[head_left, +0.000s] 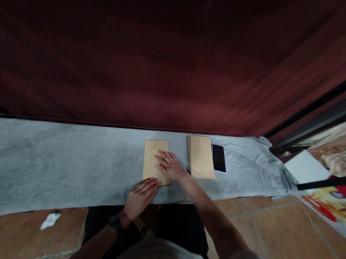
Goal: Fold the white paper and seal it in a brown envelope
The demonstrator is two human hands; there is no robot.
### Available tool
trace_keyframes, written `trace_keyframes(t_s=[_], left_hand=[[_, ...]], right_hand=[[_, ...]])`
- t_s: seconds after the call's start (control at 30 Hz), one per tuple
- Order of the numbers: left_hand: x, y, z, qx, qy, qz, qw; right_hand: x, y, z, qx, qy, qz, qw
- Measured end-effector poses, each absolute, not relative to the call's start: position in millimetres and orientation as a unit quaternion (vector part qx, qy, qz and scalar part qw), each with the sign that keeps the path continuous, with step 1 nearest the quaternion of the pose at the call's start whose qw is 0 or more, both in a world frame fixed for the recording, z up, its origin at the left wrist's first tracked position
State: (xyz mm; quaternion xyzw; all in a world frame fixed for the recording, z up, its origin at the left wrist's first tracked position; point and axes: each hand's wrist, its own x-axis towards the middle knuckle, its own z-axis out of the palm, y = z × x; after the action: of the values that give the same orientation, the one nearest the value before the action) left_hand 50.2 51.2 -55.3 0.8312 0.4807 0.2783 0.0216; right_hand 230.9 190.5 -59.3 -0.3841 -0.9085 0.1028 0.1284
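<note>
A tan paper envelope (pixel 151 154) lies on the grey cloth in front of me, with faint reddish marks near its top right. Across its right half my right hand (pixel 170 165) rests flat, fingers stretched to the left. My left hand (pixel 142 195) lies at the envelope's lower left edge, its fingers extended and close together, the tips on the paper. Both hands press on the paper without gripping it. To the right sits a stack of similar tan envelopes (pixel 202 157), apart from my hands.
Beside the stack lies a dark-screened phone (pixel 219 158). Grey cloth (pixel 61 162) covers the long narrow surface, with a dark red curtain (pixel 156 60) behind it. A colourful box (pixel 340 204) stands right, past a black metal bar (pixel 333 181). White crumpled paper (pixel 50 220) lies on the tiled floor.
</note>
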Motion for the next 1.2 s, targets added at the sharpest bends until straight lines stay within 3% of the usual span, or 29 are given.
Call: trace_keyframes(t_s=[0.3,0.6,1.0,1.2], left_hand=[[49.3,48.9,-60.4,0.829,0.496,0.259,0.012],[52.7,47.9,-54.9,0.830,0.500,0.247,0.007],[52.7,47.3,-60.7,0.818,0.517,0.252,-0.018],[53.5,45.8,-55.4,0.816,0.518,0.255,-0.017]], right_hand=[[220.4,198.0,-60.1,-0.404,-0.894,0.076,0.177],[224.0,163.8,-57.3,-0.249,-0.952,0.094,0.154],[199.0,203.3,-65.5,-0.398,-0.900,0.083,0.156],[215.2,164.2,-66.9,-0.293,-0.939,0.097,0.149]])
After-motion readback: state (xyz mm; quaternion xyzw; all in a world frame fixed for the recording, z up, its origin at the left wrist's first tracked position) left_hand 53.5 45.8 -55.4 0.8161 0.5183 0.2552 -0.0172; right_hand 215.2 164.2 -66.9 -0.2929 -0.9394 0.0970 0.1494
